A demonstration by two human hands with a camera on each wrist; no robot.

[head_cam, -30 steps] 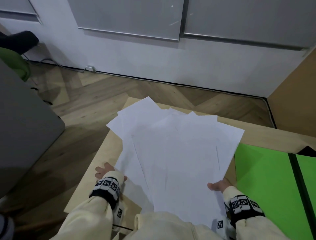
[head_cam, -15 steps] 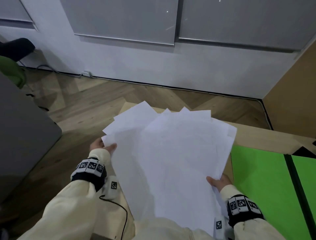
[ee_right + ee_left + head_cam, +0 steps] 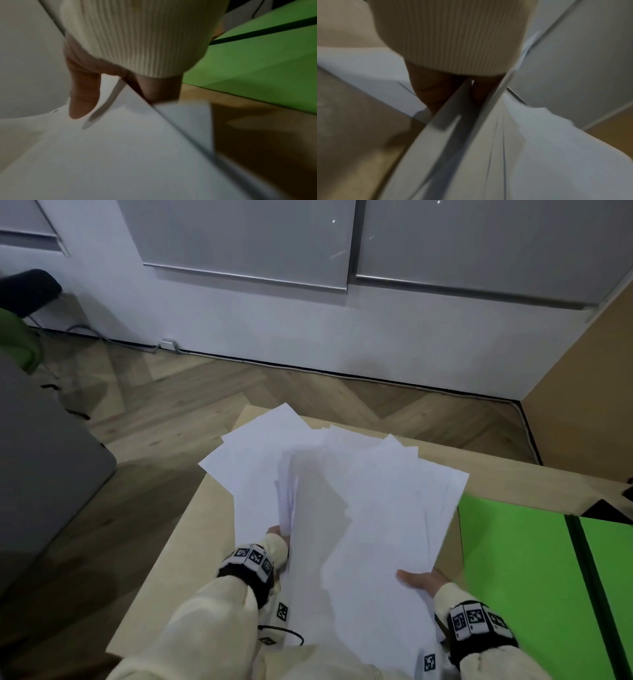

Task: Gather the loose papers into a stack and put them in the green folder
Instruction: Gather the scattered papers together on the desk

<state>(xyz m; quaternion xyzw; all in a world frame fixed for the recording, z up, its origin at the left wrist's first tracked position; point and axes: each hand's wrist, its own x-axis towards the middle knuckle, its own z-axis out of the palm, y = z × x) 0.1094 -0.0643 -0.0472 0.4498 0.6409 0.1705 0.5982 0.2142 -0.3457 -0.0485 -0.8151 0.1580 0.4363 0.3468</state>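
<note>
Several white papers [image 3: 359, 508] are fanned out and lifted above the light wooden table [image 3: 191, 542]. My left hand [image 3: 275, 532] grips the left side of the sheets, its fingers hidden among them; the left wrist view shows paper edges [image 3: 488, 135] running from the hand [image 3: 436, 94]. My right hand [image 3: 421, 580] holds the right edge near the bottom, thumb on top of the papers [image 3: 120, 148] in the right wrist view, the other fingers underneath. The green folder [image 3: 520, 570] lies open on the table to the right, also visible in the right wrist view [image 3: 257, 67].
The table's left edge drops to a wooden floor [image 3: 154, 412]. A grey block [image 3: 41, 457] stands at the left. A white wall [image 3: 308, 330] runs behind, and a wooden panel [image 3: 589, 378] rises at the right.
My left hand has moved right and inward from the pile's far left corner, pushing the left sheets up and over toward the middle. The right hand stays on the right edge.
</note>
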